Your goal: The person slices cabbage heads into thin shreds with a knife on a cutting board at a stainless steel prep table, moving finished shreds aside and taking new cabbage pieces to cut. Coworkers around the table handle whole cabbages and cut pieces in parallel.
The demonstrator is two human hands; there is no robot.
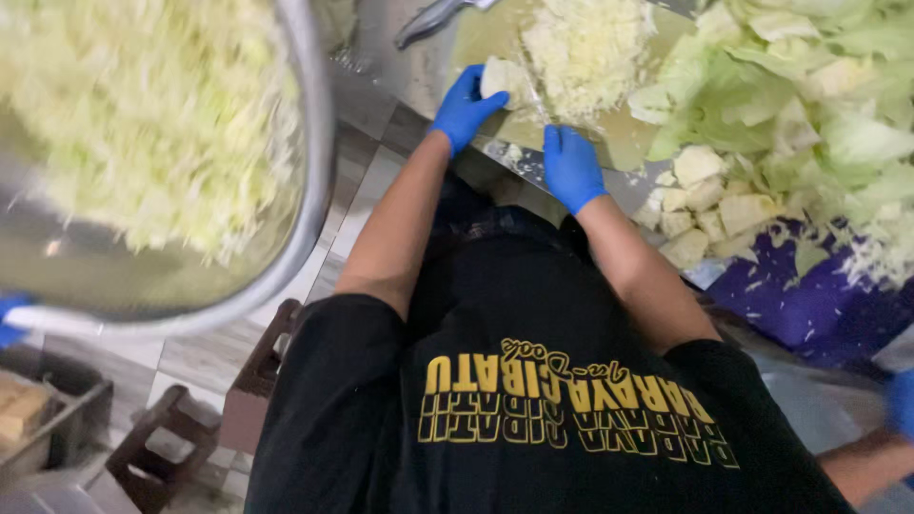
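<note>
A large metal bowl heaped with shredded cabbage fills the upper left, tilted close to the camera. My left hand, in a blue glove, grips its rim at the left edge. Only a sliver of my blue-gloved right hand shows at the right edge with its forearm; I cannot tell what it holds. Below me a person in a black shirt works at a cutting board. One of their blue-gloved hands holds a cabbage chunk. The other gloved hand rests beside a pile of shredded cabbage.
Loose cabbage leaves and cut core pieces lie at the upper right over a purple sheet. A metal utensil lies at the top. Wooden stools and a crate stand on the tiled floor at lower left.
</note>
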